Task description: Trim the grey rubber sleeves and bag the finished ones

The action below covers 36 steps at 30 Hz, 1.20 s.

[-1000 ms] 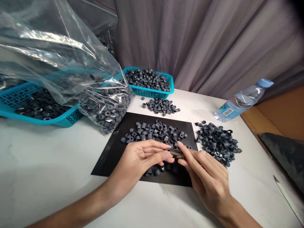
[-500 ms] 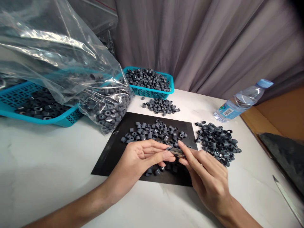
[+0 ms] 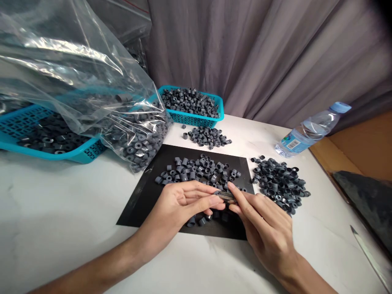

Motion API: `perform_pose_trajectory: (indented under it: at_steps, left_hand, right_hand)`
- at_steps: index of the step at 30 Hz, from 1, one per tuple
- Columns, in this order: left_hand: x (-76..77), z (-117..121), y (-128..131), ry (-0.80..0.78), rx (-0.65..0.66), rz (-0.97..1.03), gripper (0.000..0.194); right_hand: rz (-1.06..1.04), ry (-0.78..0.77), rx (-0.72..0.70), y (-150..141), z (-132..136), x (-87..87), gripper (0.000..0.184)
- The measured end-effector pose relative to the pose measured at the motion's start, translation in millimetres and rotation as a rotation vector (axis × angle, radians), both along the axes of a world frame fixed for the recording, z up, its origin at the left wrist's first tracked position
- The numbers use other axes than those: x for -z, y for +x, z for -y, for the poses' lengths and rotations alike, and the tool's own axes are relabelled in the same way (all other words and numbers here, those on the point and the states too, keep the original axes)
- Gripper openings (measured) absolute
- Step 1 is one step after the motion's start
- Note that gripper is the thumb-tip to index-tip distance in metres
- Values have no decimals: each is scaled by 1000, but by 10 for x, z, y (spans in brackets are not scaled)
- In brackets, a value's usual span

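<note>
Over the black sheet [image 3: 137, 208], my two hands meet at the fingertips. My left hand [image 3: 183, 202] is closed in a pinch, with a small dark grey plastic ring [image 3: 217, 192] partly showing at its fingertips. Thumb and fingers of my right hand [image 3: 263, 216] grip a slim metal blade-like tool [image 3: 226, 196], whose tip touches the spot where the left fingers pinch. Most of the tool's rear end is hidden by the right fingers. Behind and below the hands lies a spread of loose grey rings [image 3: 199, 167], some upright and some on their sides.
Right of the sheet is another ring pile [image 3: 277, 183], with a smaller pile [image 3: 210, 137] behind. Blue baskets [image 3: 196, 119] [image 3: 76, 155] and a clear plastic bag [image 3: 134, 139] hold more. A water bottle [image 3: 309, 132] and a pointed pale tool [image 3: 367, 255] are at right.
Hardly anything differs. My right hand and the metal tool have shifted very slightly left; the left hand keeps its pinch.
</note>
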State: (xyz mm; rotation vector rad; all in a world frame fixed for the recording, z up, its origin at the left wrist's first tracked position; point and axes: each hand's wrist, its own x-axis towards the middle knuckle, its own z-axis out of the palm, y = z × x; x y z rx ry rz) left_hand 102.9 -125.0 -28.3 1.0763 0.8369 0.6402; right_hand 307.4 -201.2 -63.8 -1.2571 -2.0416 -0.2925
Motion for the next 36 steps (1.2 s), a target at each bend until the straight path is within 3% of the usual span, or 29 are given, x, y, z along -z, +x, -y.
perform_pose_trajectory:
  at_steps: [36]
  left_hand:
    - [-60,6,38,-51,11,14,13]
  right_hand:
    - [-2,22,-4,-6,9,2,57]
